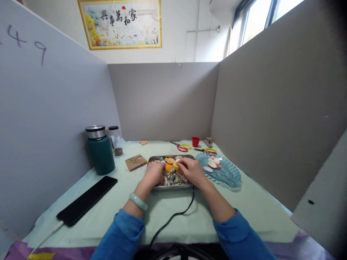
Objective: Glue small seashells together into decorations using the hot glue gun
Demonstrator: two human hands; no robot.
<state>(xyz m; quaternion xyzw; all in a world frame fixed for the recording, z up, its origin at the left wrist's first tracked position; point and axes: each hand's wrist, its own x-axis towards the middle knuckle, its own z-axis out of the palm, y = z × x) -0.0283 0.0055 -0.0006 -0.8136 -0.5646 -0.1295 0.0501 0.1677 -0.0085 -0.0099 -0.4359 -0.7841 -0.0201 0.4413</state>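
A metal tray (pixel 171 187) holds many small shell-like or stone-like pieces (pixel 173 178) in grey, green and white. Orange pieces (pixel 169 167) and a yellow piece (pixel 175 167) lie among them near the far side. My left hand (pixel 155 172) reaches over the tray's left part, its fingers curled down into the pieces; the fingertips are hidden. On the other side, my right hand (pixel 192 171) is above the tray's right part, thumb and forefinger pinched together beside the yellow piece. What either hand holds is too small or covered to make out.
Right of the tray sits a blue scalloped dish (pixel 230 177) with pale pieces. Behind stand scissors (pixel 182 147), more scissors (pixel 207 150) and a red cup (pixel 195 142). A brown card (pixel 135 162), green flask (pixel 100 155), jar (pixel 116 142) and phone (pixel 88 200) are left. A black cable (pixel 173 216) crosses the front.
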